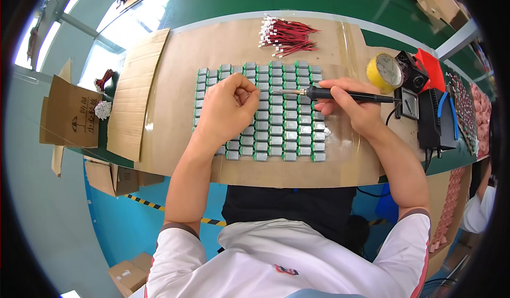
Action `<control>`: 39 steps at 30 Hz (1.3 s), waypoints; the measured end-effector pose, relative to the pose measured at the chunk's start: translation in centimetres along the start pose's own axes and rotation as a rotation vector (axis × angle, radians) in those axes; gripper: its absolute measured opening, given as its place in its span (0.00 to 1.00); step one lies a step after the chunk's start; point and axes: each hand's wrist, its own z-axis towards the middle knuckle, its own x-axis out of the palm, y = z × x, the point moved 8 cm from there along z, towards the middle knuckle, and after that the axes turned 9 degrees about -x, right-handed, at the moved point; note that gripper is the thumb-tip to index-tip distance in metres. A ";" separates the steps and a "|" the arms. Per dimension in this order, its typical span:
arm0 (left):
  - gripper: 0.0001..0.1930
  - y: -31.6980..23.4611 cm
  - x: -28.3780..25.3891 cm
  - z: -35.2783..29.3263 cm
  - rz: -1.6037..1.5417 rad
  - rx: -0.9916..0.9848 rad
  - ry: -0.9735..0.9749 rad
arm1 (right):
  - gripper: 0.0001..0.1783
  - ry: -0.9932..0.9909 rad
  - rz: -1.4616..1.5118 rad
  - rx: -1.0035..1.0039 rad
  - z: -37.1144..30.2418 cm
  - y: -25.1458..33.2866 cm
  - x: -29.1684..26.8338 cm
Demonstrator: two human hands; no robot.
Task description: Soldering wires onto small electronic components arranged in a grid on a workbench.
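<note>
My right hand (357,106) is closed around the black handle of a soldering iron (348,95), whose metal tip points left over the rows of parts. Close to that tip, my left hand (229,109) is in a pinch above the left part of the rows. What its fingers hold, if anything, is too small to make out. Beneath both hands lie several rows of small grey blocks with green edges (275,141), set out in a grid; my left hand hides some of them. Beyond the grid lies a pile of red and black wires with white connectors (292,36).
At the right stand a yellow tape roll (384,73), a black boxy unit (433,125), a blue-handled tool (454,118) and a red bin (429,66). A cardboard sheet (135,96) and an open carton (69,112) are at the left. Another person's arm (484,180) shows at the far right.
</note>
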 end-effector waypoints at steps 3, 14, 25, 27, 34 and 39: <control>0.04 -0.3 -0.2 -0.2 0.032 0.032 -0.025 | 0.14 0.041 -0.033 0.011 0.0 -0.4 0.1; 0.02 -0.5 0.2 -0.2 0.099 0.068 0.006 | 0.12 0.046 -0.025 -0.002 0.1 -0.2 0.0; 0.02 -0.7 0.3 -0.2 0.108 0.064 0.008 | 0.12 0.056 -0.032 -0.002 0.2 -0.2 0.1; 0.03 -0.6 0.2 -0.1 0.105 0.043 0.015 | 0.12 0.047 -0.019 0.010 0.2 -0.3 0.2; 0.03 -0.6 0.3 -0.1 0.109 0.004 0.035 | 0.12 0.049 -0.026 0.027 0.1 -0.3 0.2; 0.03 -0.6 0.4 -0.1 0.121 0.017 0.041 | 0.14 0.080 -0.041 0.022 0.1 -0.2 0.3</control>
